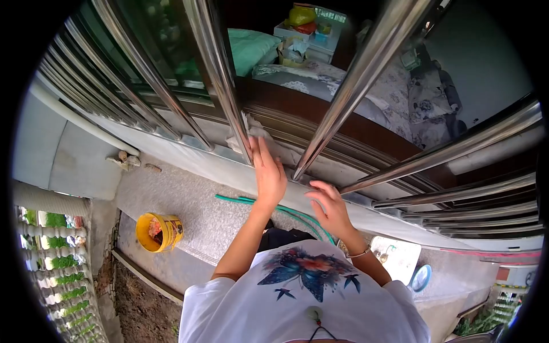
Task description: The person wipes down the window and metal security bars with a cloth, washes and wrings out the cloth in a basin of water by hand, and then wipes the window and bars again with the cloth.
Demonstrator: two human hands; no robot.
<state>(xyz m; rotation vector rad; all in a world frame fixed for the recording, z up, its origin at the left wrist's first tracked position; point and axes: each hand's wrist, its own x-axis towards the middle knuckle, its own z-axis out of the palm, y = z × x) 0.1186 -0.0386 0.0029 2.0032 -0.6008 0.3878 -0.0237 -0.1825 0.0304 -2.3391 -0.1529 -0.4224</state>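
My left hand (269, 178) reaches up to a shiny metal window bar (220, 74), its fingers stretched out alongside the bar's lower end. Just beyond the fingertips, a crumpled pale cloth (254, 123) lies on the window sill behind the bar; whether the fingers touch it I cannot tell. My right hand (331, 210) is held just below the foot of the neighbouring bar (357, 86), fingers apart and slightly bent, with nothing seen in it. A bracelet (360, 252) circles the right wrist.
More metal bars (154, 74) run along the window to both sides. Behind them are a bed (309, 77) and a white cabinet (326, 48). Below, a green hose (297, 215) lies on the concrete floor, with a yellow bucket (177, 231) at left and a blue-rimmed basin (421, 278) at right.
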